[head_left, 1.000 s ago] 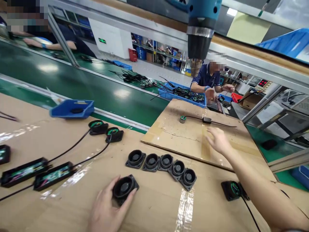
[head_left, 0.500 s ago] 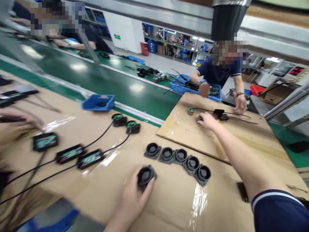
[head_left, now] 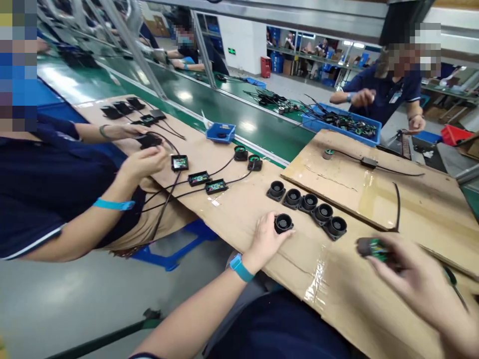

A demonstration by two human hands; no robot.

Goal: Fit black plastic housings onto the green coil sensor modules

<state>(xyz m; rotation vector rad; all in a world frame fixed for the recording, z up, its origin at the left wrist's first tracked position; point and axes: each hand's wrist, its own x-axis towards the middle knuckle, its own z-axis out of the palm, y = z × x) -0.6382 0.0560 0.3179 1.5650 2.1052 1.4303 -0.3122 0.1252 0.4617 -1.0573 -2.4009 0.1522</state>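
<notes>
My left hand (head_left: pixel 266 237) is closed round a black fan housing (head_left: pixel 283 224), a square-flanged piece with a round opening facing up, held at the cardboard. In my right hand (head_left: pixel 415 279), a little blurred, is a small round motor with a green circuit board (head_left: pixel 377 249), gripped between thumb and fingers above the cardboard. A black cable (head_left: pixel 397 207) rises behind this hand; whether it joins the motor I cannot tell. Between my hands and a bit farther off, several more fan housings (head_left: pixel 309 202) stand in a slanting row.
Another motor (head_left: pixel 328 153) with its cable and black box (head_left: pixel 368 162) lies on the raised cardboard (head_left: pixel 318 172). To the left are open circuit boxes (head_left: pixel 216 186), cabled fans (head_left: pixel 255 162) and a blue bin (head_left: pixel 220 132). Co-workers' hands (head_left: pixel 147 154) work at left and across the belt.
My right hand has drawn back from the far cardboard towards me, bringing a motor with it. My left hand still holds the fan housing. The view has swung left.
</notes>
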